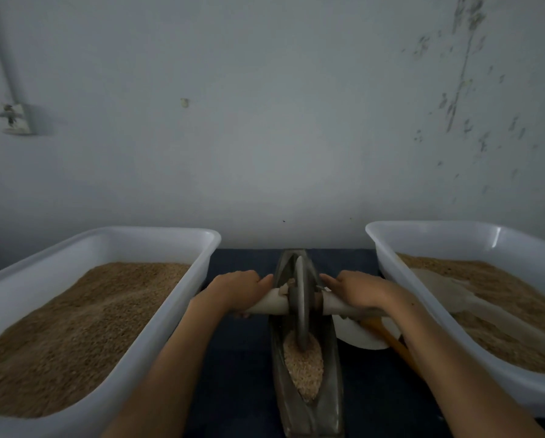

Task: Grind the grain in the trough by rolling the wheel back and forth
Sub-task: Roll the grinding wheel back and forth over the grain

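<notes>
A long, narrow metal trough (307, 406) lies on a dark worktop (242, 352), running from 6 o'clock at the bottom edge up toward 12 o'clock, where its far tip stops near the pale wall (264, 121). A thin metal wheel (301, 298) stands upright on edge in the trough's channel, about midway along it, with its lower rim sunk into a mound of pale grain (304, 369) that fills the near part of the channel, at 6 o'clock from the wheel. A pale axle handle (272, 304) passes through the wheel's hub and sticks out toward 9 o'clock and 3 o'clock. The left hand (238, 290) has its grip clenched over the 9 o'clock end of the handle, fingers curled over the top and the fingertips reaching toward the wheel. The right hand (358, 290) grasps the 3 o'clock end in the same way. Both forearms reach in from the bottom edge. At 9 o'clock from the trough sits a white plastic tub (157, 317) heaped with brown grain. At 3 o'clock sits a second white tub (422, 298), also holding brown grain, with a pale scoop (454, 292) lying on its contents. Between the trough and that second tub, partly hidden under the right forearm, lies a white bowl (359, 338) with a yellow-orange stick (391, 338) across it. On the wall at 10 o'clock is a power socket (18, 120) with a plug in it.
</notes>
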